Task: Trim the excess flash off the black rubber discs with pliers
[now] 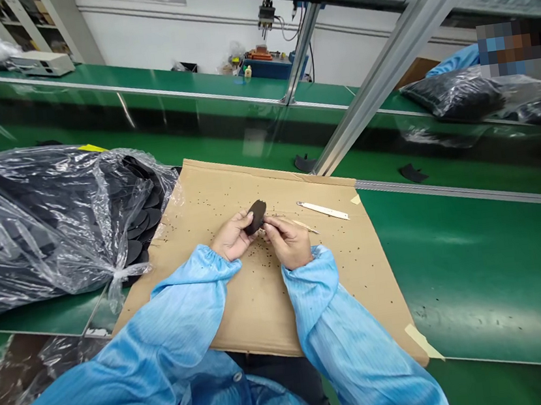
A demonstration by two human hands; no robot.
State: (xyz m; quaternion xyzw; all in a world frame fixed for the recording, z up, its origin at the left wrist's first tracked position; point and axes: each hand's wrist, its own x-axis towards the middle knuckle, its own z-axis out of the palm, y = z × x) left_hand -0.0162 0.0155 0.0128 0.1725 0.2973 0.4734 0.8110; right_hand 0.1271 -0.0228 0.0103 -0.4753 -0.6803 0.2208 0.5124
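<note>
Disc (255,217) sat above the cardboard (260,319), clamped in the left hand (232,236), while the right hand (291,242) pinched its edge. A steady left hold and a light right touch, close to the rim, seemed best.

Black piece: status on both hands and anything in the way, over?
Left hand holding black piece. Right hand at its edge, fingers bent. Black bits scattered on cardboard; white strip nearby, touching neither hand.

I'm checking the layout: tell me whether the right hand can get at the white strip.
Probably yes: the white strip lies uncovered on the brown sheet, near the right hand, though that hand is busy at the dark piece.
</note>
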